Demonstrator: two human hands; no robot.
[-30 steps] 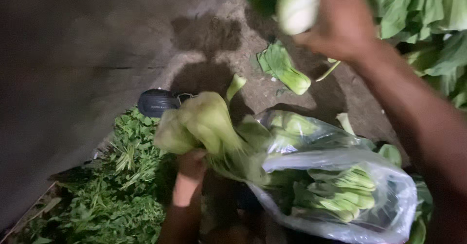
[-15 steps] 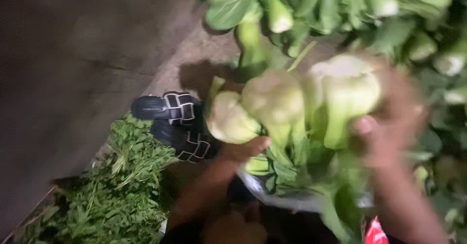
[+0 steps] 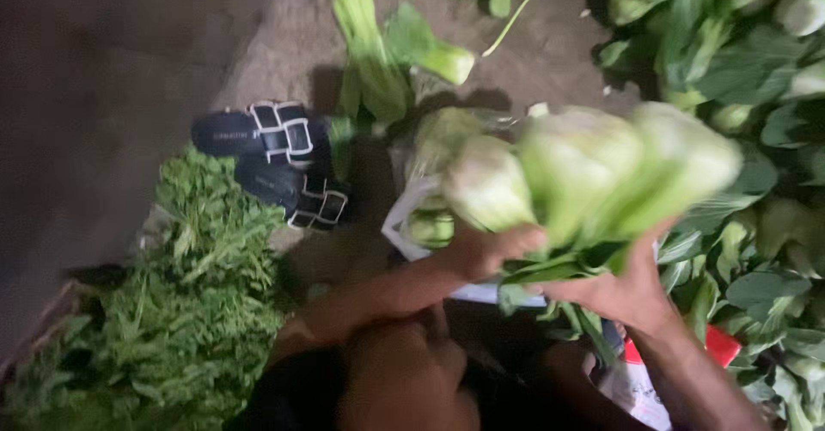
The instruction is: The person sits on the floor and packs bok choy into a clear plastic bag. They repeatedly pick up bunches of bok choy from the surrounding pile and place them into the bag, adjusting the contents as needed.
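Observation:
Both my hands hold a bunch of pale green bok choy point(image 3: 584, 173), its thick white bases pointing away from me and blurred by motion. My left hand point(image 3: 490, 250) grips the left side of the bunch from below. My right hand point(image 3: 623, 289) clasps the leafy stems on the right. Under the bunch lies a clear plastic bag point(image 3: 412, 216) with more bok choy inside, mostly hidden by the bunch and my arms.
A heap of bok choy point(image 3: 739, 61) fills the right side. Loose bok choy heads point(image 3: 387, 53) lie on the dirt ground ahead. A pair of dark sandals point(image 3: 275, 160) sits at the left. A pile of leafy herbs point(image 3: 180, 311) spreads at lower left.
The bunch has swung to the right and is now gripped by both hands together. The view has shifted, so the sandals sit further left and the bag shows beneath.

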